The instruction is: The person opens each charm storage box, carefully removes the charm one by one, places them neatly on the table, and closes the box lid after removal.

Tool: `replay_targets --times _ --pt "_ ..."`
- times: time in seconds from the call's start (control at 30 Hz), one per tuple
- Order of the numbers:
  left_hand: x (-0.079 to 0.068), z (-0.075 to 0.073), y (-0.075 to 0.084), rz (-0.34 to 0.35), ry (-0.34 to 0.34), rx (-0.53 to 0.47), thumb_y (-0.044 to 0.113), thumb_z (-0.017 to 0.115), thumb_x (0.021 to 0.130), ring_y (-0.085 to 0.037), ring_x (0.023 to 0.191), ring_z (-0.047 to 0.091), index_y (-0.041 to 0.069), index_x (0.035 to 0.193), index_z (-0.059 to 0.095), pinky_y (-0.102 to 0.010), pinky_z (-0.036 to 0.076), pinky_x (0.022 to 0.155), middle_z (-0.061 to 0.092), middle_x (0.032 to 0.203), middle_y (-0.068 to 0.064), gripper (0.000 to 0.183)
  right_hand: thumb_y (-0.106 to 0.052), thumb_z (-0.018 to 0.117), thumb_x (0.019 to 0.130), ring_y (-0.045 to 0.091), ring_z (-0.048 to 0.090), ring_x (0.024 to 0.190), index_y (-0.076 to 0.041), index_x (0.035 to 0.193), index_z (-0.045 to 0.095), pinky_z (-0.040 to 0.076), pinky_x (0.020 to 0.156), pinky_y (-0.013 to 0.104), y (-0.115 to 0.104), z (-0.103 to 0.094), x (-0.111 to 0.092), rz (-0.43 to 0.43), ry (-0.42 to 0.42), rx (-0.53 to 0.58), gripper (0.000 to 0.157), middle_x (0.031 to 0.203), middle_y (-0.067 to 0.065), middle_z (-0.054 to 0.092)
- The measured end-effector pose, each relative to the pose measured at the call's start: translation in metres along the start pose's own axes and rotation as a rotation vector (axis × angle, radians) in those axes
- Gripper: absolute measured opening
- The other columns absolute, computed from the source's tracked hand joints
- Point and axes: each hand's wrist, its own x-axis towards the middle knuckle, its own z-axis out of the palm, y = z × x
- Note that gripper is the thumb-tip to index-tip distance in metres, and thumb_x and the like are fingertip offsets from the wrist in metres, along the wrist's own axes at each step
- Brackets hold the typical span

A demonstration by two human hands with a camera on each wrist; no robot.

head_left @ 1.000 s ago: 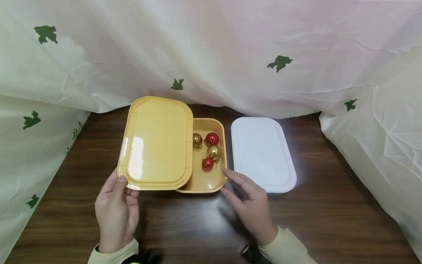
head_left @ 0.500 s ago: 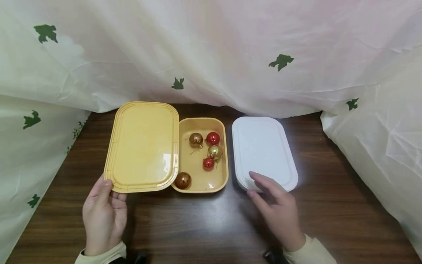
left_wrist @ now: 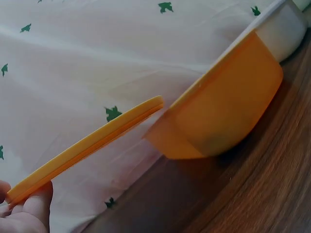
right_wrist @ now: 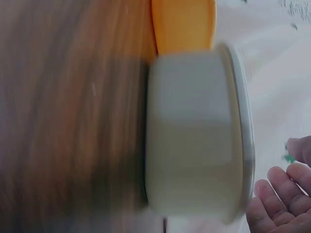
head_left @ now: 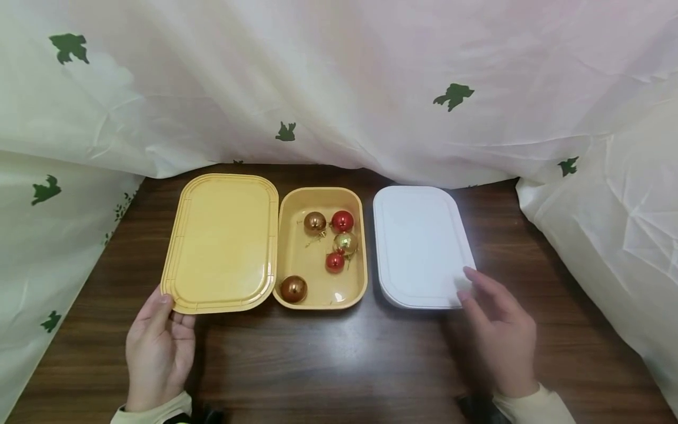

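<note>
My left hand (head_left: 160,347) pinches the near left corner of a glossy yellow lid (head_left: 221,244), thumb on top and fingers beneath. In the left wrist view the lid (left_wrist: 92,145) is raised off the table, its far end close to the yellow box (left_wrist: 223,102). In the head view that box (head_left: 312,282) sits uncovered beside the lid, holding Christmas baubles: a red one (head_left: 342,221), a smaller red one (head_left: 335,262), a gold one (head_left: 345,242) and bronze ones (head_left: 293,289). My right hand (head_left: 500,330), empty with fingers loosely extended, hovers by the near right corner of a white lidded box (head_left: 424,247).
Everything stands on a dark wood-grain table (head_left: 328,365). A pale curtain (head_left: 339,76) with green bird shapes hangs behind and along both sides, close to the far edges of the boxes.
The left hand has carried the yellow lid leftward and lower, uncovering the whole yellow box and a bronze bauble. My right hand has moved right, from the yellow box to the white box's far corner side.
</note>
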Motion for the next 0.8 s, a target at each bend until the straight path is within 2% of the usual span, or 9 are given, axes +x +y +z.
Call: replay_targets --times 0.1,0.2,0.33,0.43,0.47,0.53,0.67,0.8 --pt "0.004 -0.005 0.0 -0.021 -0.017 -0.013 -0.004 0.045 0.104 -0.031 0.13 0.053 -0.012 0.139 0.047 -0.036 0.048 0.1 0.051 0.141 -0.026 0.037 -0.005 0.081 0.085 -0.005 0.062 0.105 -0.015 0.12 0.075 0.044 0.088 0.007 0.007 -0.005 0.005 0.107 0.046 -0.012 0.037 0.116 0.007 0.073" --pt "0.007 -0.011 0.002 -0.058 -0.033 -0.035 -0.004 0.043 0.104 -0.03 0.126 0.057 -0.012 0.136 0.052 -0.036 0.049 0.099 0.056 0.137 -0.024 0.033 -0.019 0.079 0.089 -0.003 0.061 0.111 -0.021 0.124 0.073 0.045 0.091 0.012 0.01 -0.007 0.009 0.251 0.038 -0.043 0.035 0.122 0.002 0.072" --pt "0.011 -0.018 0.004 -0.086 -0.041 -0.038 -0.004 0.041 0.105 -0.028 0.122 0.06 -0.011 0.132 0.055 -0.036 0.051 0.097 0.059 0.133 -0.023 0.031 -0.033 0.075 0.092 0.006 0.058 0.122 -0.027 0.129 0.069 0.047 0.102 0.029 0.014 -0.008 0.013 0.423 -0.009 -0.1 0.038 0.13 -0.004 0.067" --pt "0.014 -0.022 0.005 -0.091 -0.044 -0.027 -0.004 0.041 0.105 -0.028 0.123 0.06 -0.01 0.132 0.055 -0.035 0.051 0.097 0.059 0.133 -0.022 0.031 -0.036 0.073 0.093 0.012 0.056 0.127 -0.028 0.132 0.068 0.046 0.105 0.042 0.019 -0.008 0.015 0.5 -0.03 -0.106 0.041 0.134 -0.004 0.065" --pt "0.014 -0.023 0.005 -0.093 -0.043 -0.02 -0.004 0.042 0.105 -0.027 0.123 0.06 -0.01 0.132 0.056 -0.035 0.051 0.097 0.059 0.133 -0.021 0.031 -0.037 0.073 0.093 0.013 0.056 0.127 -0.028 0.133 0.067 0.047 0.104 0.042 0.021 -0.008 0.016 0.515 -0.035 -0.111 0.041 0.134 -0.004 0.065" --pt "0.015 -0.025 0.005 -0.098 -0.04 -0.019 -0.004 0.042 0.105 -0.027 0.123 0.06 -0.01 0.132 0.056 -0.035 0.051 0.097 0.059 0.133 -0.021 0.031 -0.038 0.074 0.092 0.013 0.057 0.125 -0.027 0.132 0.068 0.049 0.1 0.034 0.025 -0.009 0.017 0.543 -0.041 -0.105 0.042 0.133 -0.002 0.066" --pt "0.018 -0.03 0.004 -0.115 -0.023 -0.009 -0.003 0.043 0.105 -0.026 0.121 0.061 -0.009 0.131 0.056 -0.035 0.051 0.098 0.06 0.131 -0.02 0.029 -0.038 0.076 0.09 0.007 0.062 0.112 -0.022 0.127 0.072 0.048 0.08 0.014 0.029 -0.01 0.017 0.546 -0.031 -0.086 0.041 0.125 0.002 0.07" --pt "0.02 -0.031 0.002 -0.138 -0.013 -0.015 -0.002 0.043 0.105 -0.026 0.12 0.062 -0.008 0.13 0.057 -0.034 0.051 0.098 0.061 0.13 -0.019 0.029 -0.039 0.077 0.089 0.003 0.062 0.104 -0.018 0.124 0.073 0.046 0.075 0.009 0.031 -0.011 0.017 0.545 -0.03 -0.075 0.042 0.12 0.006 0.072"
